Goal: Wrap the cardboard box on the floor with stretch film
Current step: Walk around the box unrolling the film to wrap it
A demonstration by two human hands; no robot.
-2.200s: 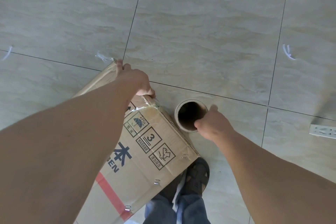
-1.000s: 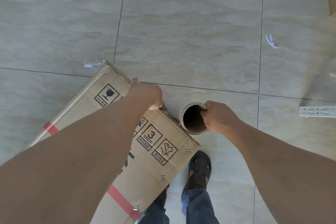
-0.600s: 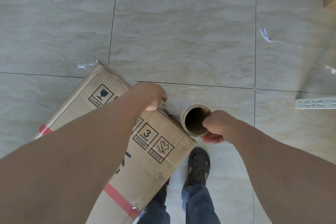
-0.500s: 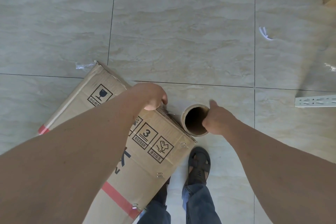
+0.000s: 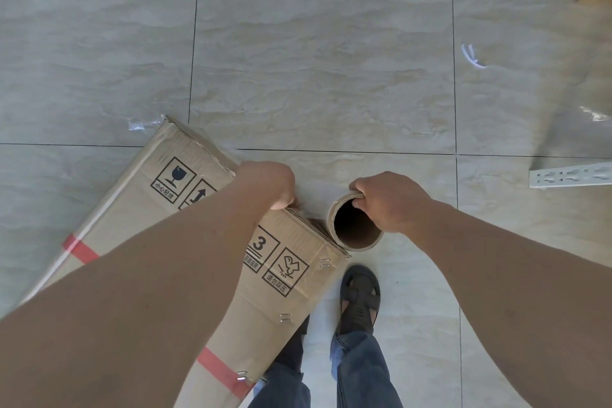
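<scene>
**Floor-level inspection: box and film roll in hand**

Surface: a floor point(image 5: 314, 43) of large pale marbled tiles with dark grout lines, seen from above.

Far left, a scrap of clear film point(image 5: 140, 124) lies on the tile, touching the far corner of the cardboard box point(image 5: 185, 182). The box is long and flat-faced, set diagonally, its far end toward the upper left and its near end running out of view at the bottom edge. It carries black handling symbols, a "3" stacking mark, red tape bands and metal staples along the near seam.

The left hand point(image 5: 268, 185) grips the box's upper right edge, fingers curled over the edge and hidden behind it.

Just right of that edge stands the stretch film roll point(image 5: 356, 225), seen end-on, its hollow cardboard core dark inside. It sits against the box corner. The right hand point(image 5: 387, 200) holds the roll at its rim, with a fingertip hooked inside the core and the rest of the hand wrapped over the outside.

Below the roll, one dark sandal point(image 5: 360, 295) and blue jeans point(image 5: 361, 371) show.

Far right, a white perforated metal bracket point(image 5: 569, 174) lies on the tile; above it, a small white strip point(image 5: 472, 55).
</scene>
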